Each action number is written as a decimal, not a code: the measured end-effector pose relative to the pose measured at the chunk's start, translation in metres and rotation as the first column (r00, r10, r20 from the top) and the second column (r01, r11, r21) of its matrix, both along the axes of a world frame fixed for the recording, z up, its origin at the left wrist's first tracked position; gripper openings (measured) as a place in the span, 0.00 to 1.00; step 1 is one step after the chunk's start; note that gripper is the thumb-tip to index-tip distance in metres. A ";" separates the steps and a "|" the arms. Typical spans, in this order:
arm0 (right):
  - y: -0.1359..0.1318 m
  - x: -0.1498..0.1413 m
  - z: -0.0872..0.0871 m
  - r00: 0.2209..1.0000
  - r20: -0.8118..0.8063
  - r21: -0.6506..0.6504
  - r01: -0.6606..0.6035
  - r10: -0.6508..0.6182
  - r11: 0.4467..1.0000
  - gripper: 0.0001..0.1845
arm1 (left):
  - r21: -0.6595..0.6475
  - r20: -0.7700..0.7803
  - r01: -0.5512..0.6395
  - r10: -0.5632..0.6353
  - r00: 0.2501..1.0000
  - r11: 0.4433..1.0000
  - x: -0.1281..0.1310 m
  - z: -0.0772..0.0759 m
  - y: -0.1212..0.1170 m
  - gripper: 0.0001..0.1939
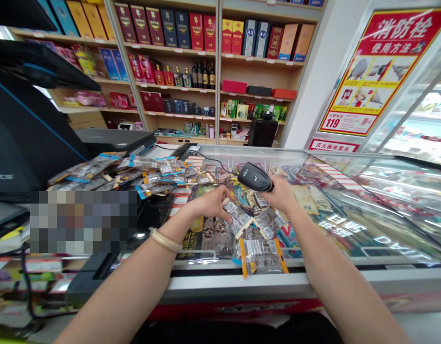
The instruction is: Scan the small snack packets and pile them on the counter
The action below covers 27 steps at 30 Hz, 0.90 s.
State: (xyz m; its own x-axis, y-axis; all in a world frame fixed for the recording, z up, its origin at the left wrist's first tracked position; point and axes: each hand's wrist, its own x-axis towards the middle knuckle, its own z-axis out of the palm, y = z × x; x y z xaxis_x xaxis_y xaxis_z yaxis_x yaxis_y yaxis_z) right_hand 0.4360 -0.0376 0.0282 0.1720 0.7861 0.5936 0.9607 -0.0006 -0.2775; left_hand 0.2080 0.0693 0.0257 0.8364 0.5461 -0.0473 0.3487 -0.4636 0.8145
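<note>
My right hand (pixel 282 193) is closed round a black barcode scanner (pixel 255 177), its head aimed down and left over small clear snack packets. My left hand (pixel 209 203) pinches one clear packet (pixel 238 216) at its top end, just below the scanner. A few more packets (pixel 262 251) with orange edges lie under both hands on the glass lid of a chest freezer (pixel 349 224). A beaded bracelet sits on my left wrist.
A long heap of similar packets (pixel 130 172) covers the lid's far left. A dark monitor back (pixel 23 138) stands at left. Shelves of boxed and bottled goods (pixel 191 57) line the far wall. A red poster (pixel 378 67) hangs at right.
</note>
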 end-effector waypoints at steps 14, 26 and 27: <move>-0.002 -0.002 0.002 0.999 0.016 -0.068 -0.049 0.050 0.996 0.16 | -0.220 0.586 -0.510 0.530 0.613 0.832 -0.004 0.011 0.026 0.16; -0.003 -0.008 0.009 0.999 0.028 -0.223 -0.014 0.020 0.975 0.16 | -0.240 0.615 -0.495 0.525 0.588 0.835 -0.004 0.013 0.026 0.17; -0.003 -0.007 0.008 0.999 0.027 -0.213 -0.018 0.025 0.977 0.16 | -0.231 0.618 -0.506 0.527 0.584 0.831 -0.004 0.012 0.027 0.18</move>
State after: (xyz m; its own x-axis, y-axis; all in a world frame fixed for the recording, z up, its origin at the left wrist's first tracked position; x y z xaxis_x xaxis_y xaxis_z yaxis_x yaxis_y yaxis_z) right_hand 0.4287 -0.0403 0.0363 0.1386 0.8981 0.4173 0.9690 -0.0359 -0.2445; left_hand 0.2036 0.0963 0.0382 0.2422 0.9029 0.3551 -0.0793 -0.3464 0.9347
